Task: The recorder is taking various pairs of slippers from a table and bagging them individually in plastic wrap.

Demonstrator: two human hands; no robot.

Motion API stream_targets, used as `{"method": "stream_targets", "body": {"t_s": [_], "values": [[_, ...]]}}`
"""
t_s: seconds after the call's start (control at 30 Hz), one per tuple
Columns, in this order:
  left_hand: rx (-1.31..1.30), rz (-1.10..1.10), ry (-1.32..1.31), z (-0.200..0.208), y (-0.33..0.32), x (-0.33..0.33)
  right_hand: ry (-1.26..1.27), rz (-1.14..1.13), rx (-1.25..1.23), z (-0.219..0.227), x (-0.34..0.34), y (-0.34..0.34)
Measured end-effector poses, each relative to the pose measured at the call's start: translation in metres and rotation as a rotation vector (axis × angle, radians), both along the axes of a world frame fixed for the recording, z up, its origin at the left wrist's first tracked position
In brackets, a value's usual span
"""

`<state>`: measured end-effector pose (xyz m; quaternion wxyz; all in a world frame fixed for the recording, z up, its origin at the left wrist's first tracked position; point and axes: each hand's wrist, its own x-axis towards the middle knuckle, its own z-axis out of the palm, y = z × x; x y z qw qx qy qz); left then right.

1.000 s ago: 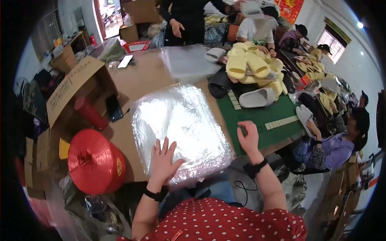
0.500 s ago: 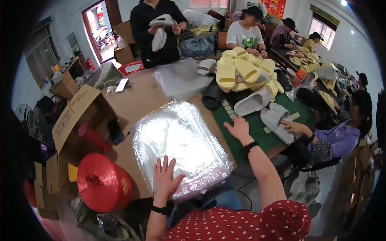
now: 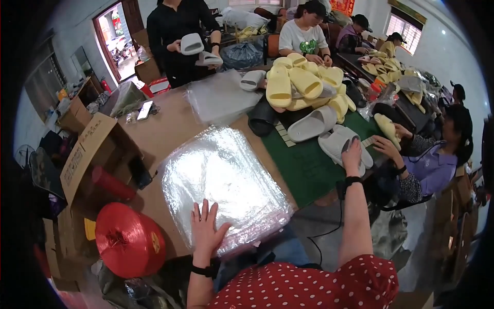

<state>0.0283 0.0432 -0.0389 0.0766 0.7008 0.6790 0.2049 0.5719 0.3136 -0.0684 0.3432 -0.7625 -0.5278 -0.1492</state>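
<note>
The left hand (image 3: 207, 226) lies flat, fingers spread wide, on the near edge of a thick stack of clear, shiny plastic bags (image 3: 221, 180) on the brown bench (image 3: 159, 134); it holds nothing, only presses down. The right hand (image 3: 353, 150) is stretched far to the right side of the bench, onto a pair of white foam slippers (image 3: 340, 144) that rests on the dark green mat (image 3: 303, 167). Its fingers are bent over one slipper's heel, but I cannot tell if they already grip it. The slippers lie straight ahead of the right hand, their long axis pointing away and to the left, toward the heap of pale yellow foam slippers (image 3: 303, 85). The stack of bags is well apart from them, much nearer to the left hand. A red spool of plastic twine (image 3: 128, 239) stands at the near left corner.
</note>
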Motion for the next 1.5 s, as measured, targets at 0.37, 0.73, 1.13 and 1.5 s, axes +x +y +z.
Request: {"method": "stream_targets", "body": {"t_s": [0.37,0.73,1.13,1.5], "values": [[-0.084,0.136,-0.006,0.003,-0.013,0.002,0.222,0.423,-0.379,0.053,-0.072,-0.093],[-0.110,-0.133,-0.309,0.041,-0.015,-0.025,0.300,0.667,-0.244,0.029,-0.116,-0.176],[-0.043,-0.096,-0.115,0.024,-0.015,-0.012,0.619,0.854,-0.022,0.074,-0.185,-0.214],[-0.085,-0.112,-0.017,0.038,-0.019,0.001,0.319,0.986,-0.154,0.098,-0.206,-0.252]]}}
